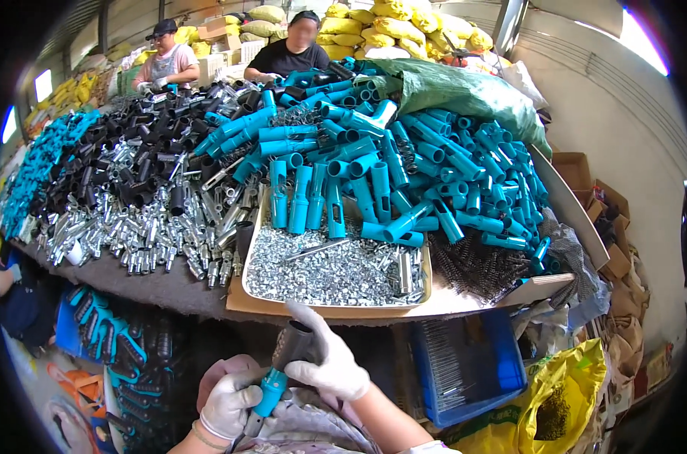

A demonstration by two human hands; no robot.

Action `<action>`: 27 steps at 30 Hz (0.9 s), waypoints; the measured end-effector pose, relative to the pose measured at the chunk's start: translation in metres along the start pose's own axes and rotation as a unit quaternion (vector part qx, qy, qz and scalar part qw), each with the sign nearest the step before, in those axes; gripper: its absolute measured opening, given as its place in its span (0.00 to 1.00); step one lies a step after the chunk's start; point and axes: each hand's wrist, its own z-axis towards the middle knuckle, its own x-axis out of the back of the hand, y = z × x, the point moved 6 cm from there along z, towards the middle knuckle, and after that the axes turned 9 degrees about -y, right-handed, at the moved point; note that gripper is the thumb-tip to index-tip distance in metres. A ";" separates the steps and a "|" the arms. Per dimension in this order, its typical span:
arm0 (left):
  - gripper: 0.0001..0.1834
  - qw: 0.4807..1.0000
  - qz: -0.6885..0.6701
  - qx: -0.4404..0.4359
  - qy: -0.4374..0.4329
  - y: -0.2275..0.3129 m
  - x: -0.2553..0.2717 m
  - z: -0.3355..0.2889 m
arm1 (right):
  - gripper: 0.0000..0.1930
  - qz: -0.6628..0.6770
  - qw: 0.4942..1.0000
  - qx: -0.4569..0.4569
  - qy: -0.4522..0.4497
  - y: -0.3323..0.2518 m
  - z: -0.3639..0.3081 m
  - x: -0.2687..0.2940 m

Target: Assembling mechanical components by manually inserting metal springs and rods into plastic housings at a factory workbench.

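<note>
By the table (131, 281), both grips (233, 402) (330, 365) hold a tube (271, 387).

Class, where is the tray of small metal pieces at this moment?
In the head view, the tray sits centrally at the front edge of the table, left of the dark springs, with the right hand just below it.

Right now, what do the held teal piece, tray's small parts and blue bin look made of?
Teal piece: painted metal or plastic, smooth with slight sheen; can't tell which.
Small parts: likely bare or plated metal, silvery glints.
Blue bin: probably plastic, even colour throughout.
</note>
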 end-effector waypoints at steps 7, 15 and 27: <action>0.43 0.976 0.180 -0.012 -0.125 0.013 -0.009 0.018 | 0.29 -0.458 0.882 0.087 -0.073 -0.047 -0.017 0.006; 0.28 0.917 0.394 0.008 -0.063 -0.007 -0.004 0.012 | 0.04 -0.653 0.694 0.032 0.300 -0.099 -0.039 0.103; 0.24 0.937 0.348 -0.029 -0.017 0.011 -0.008 0.012 | 0.05 -0.709 0.646 -0.033 0.282 -0.078 -0.011 0.128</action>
